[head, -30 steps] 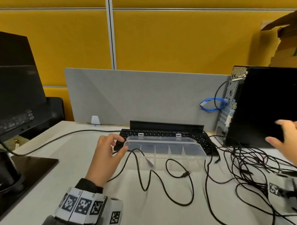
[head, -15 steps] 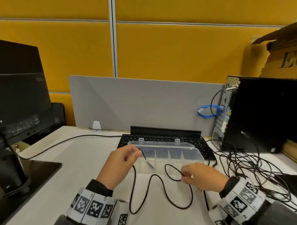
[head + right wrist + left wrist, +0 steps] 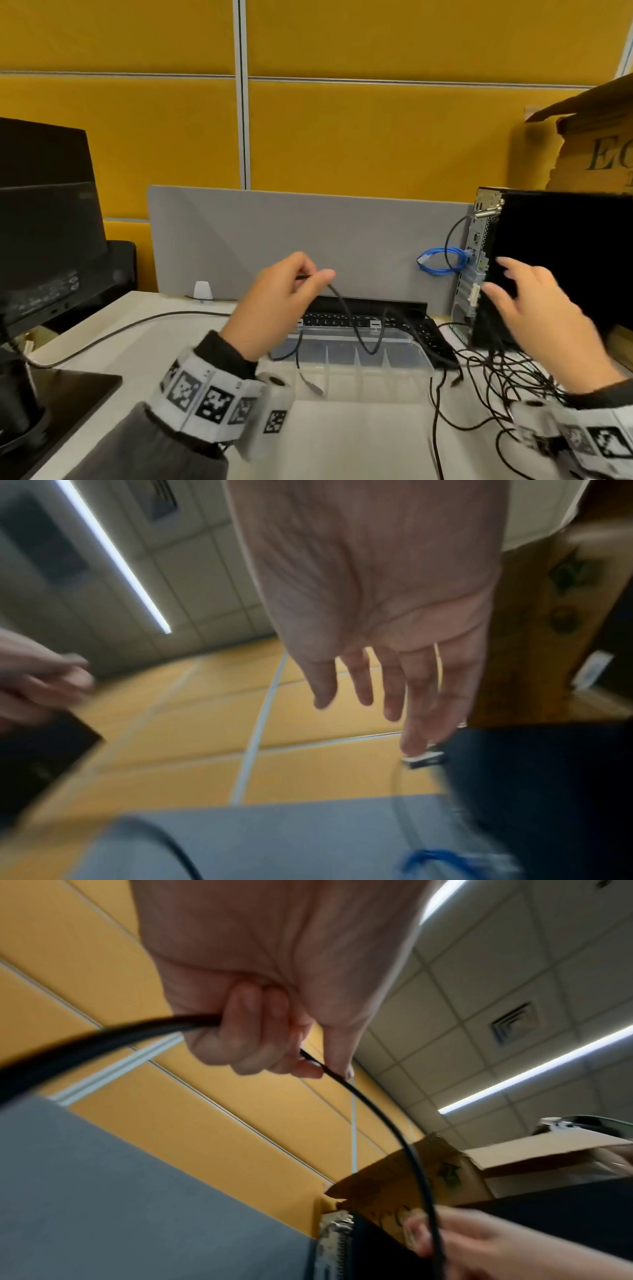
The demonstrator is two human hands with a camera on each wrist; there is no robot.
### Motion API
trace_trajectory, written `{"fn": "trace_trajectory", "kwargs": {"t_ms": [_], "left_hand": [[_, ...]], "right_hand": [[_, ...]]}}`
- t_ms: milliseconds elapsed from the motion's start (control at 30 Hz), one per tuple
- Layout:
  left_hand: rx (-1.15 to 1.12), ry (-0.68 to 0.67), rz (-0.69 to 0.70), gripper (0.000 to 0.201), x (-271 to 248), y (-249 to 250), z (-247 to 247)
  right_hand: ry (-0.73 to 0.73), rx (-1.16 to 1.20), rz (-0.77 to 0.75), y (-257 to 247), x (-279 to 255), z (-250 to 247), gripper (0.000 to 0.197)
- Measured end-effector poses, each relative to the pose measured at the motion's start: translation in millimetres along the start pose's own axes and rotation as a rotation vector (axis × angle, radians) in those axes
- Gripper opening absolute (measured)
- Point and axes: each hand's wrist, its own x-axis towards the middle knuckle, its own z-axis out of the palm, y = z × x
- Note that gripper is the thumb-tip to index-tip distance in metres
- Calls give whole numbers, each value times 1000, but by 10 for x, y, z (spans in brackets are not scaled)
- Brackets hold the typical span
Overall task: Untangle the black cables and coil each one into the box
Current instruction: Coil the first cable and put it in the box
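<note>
Over the clear plastic box (image 3: 421, 368) a black cable (image 3: 354, 330) hangs in a loop, dipping into one of its slots. No cable looks coiled up inside yet, so I think the job has only just begun. A big messy pile of black cables (image 3: 503, 373) sits on the desk (image 3: 342, 442) to the right of the box, all mixed up and waiting. The left hand (image 3: 274, 308) is raised above the desk and pinches the cable between thumb and finger. The right hand (image 3: 548, 322) is up in the air too, in front of the black computer (image 3: 565, 246), with its fingers spread out and holding nothing.
</note>
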Motion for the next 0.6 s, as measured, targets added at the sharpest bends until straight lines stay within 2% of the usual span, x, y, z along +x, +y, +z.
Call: {"fn": "trace_trajectory", "kwargs": {"t_ms": [33, 100, 200, 233, 300, 333, 367, 533, 600], "left_hand": [[-8, -11, 36, 33, 26, 78, 101], [-26, -35, 83, 28, 36, 182, 306], [-94, -14, 58, 23, 23, 165, 481], [-123, -8, 29, 22, 21, 145, 488], [-172, -21, -9, 20, 23, 100, 450], [-186, -28, -15, 20, 22, 71, 417], [-186, -30, -16, 20, 19, 35, 374], [-155, 42, -47, 24, 21, -194, 177], [-107, 75, -45, 27, 25, -250, 122]], "right_hand": [[-32, 159, -81, -217, -15, -41, 58], [-253, 457, -210, -658, -59, -118, 62], [-555, 695, -397, -1018, -136, -84, 44], [-627, 796, -411, -1038, -148, -57, 40], [-730, 969, -330, -961, -96, -13, 36], [-705, 991, -278, -897, -57, -13, 35], [-610, 965, -220, -811, -16, -18, 35], [167, 675, -35, -228, 183, -109, 28], [357, 541, 26, -3, 214, -132, 24]]}}
